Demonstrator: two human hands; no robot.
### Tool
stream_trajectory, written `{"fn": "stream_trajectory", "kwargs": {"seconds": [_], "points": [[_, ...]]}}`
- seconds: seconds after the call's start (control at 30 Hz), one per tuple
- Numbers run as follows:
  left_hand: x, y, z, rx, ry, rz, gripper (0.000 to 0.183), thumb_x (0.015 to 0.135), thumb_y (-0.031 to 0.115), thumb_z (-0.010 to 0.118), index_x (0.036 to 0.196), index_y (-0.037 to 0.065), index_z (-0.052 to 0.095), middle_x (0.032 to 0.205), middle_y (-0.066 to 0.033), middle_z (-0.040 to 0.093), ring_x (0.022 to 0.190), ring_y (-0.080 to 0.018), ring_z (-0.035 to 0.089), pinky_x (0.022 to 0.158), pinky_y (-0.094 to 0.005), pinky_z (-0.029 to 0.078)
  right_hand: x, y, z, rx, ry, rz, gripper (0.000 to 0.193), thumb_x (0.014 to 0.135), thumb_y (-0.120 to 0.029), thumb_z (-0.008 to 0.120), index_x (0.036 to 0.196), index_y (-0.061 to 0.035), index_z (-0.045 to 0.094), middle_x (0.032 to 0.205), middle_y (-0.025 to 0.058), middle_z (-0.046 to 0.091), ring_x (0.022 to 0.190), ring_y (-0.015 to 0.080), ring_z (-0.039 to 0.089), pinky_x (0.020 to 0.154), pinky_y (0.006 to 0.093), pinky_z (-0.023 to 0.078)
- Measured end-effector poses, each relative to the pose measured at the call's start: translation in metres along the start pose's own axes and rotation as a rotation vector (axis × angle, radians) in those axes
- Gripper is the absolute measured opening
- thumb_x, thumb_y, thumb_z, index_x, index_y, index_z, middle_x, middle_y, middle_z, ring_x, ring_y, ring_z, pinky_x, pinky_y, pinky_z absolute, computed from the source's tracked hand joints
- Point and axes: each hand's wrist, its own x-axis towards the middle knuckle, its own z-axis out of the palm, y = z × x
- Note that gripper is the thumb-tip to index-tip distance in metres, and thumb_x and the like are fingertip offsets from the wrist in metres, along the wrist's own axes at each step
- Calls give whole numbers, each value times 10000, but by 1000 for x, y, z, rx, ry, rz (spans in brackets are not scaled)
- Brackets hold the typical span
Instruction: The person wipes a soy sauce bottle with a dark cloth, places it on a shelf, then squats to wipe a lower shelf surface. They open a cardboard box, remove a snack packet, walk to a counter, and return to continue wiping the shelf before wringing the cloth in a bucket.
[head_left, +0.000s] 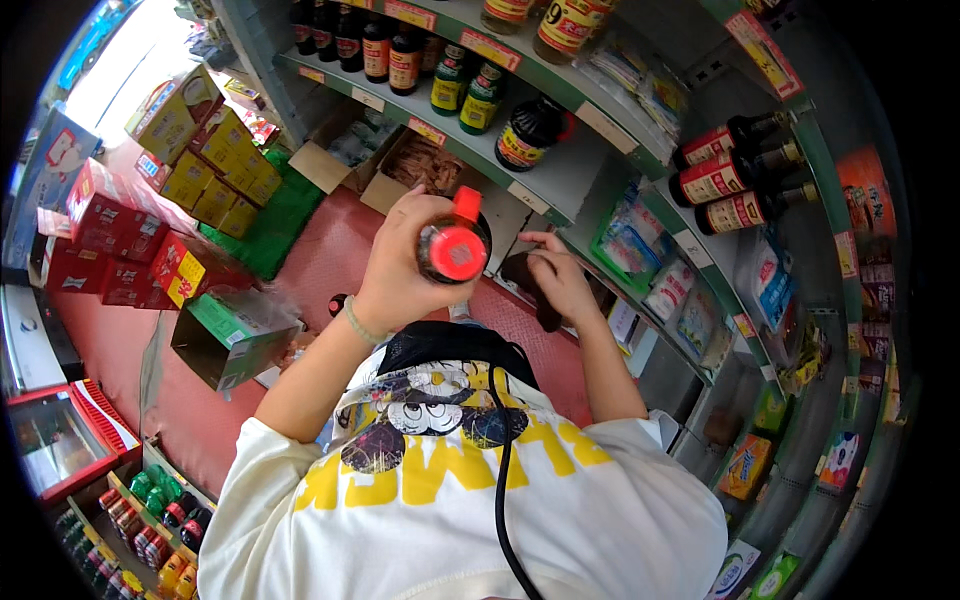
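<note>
My left hand (400, 270) grips a dark bottle with a red cap (455, 248), held upright in front of my chest with the cap toward the camera. My right hand (560, 280) is closed on a dark brown cloth (530, 285) just right of the bottle, close to its side. Both hands are in front of a grey shop shelf (560, 175). A bracelet sits on my left wrist.
The shelves hold dark sauce bottles (390, 50), more lying bottles (730, 180) at right and packets (640, 235). Stacked red and yellow cartons (190, 150) stand at left, an open green box (235, 335) on the red floor, and small drink bottles (160, 510) lower left.
</note>
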Motion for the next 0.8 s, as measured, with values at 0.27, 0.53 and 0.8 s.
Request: {"fn": "stream_trajectory", "kwargs": {"seconds": [0.27,0.53,0.8], "points": [[30,-13,40,-267,-443,118,593,552,267,792,1044,78,521,1033,-78,543,1057,-270,499,1079,-529,118,-14,-56,-27,-166,-124,-369,622,759,-14,542,1341,-85,334,1363,164,333,1267,323,338,1034,366,272],[66,-4,88,-81,-647,359,565,477,211,787,982,135,546,1020,-37,502,1113,-259,437,1078,-573,80,1,-31,-82,-278,-275,-192,436,773,-65,532,1198,-23,444,1229,216,482,1154,347,465,961,379,360],[83,-36,133,137,-480,312,676,516,168,756,1141,187,499,1101,-39,470,1121,-256,438,1073,-572,107,8,12,-91,-155,148,37,144,818,-33,479,955,-24,434,911,137,525,896,220,521,795,290,402]]}}
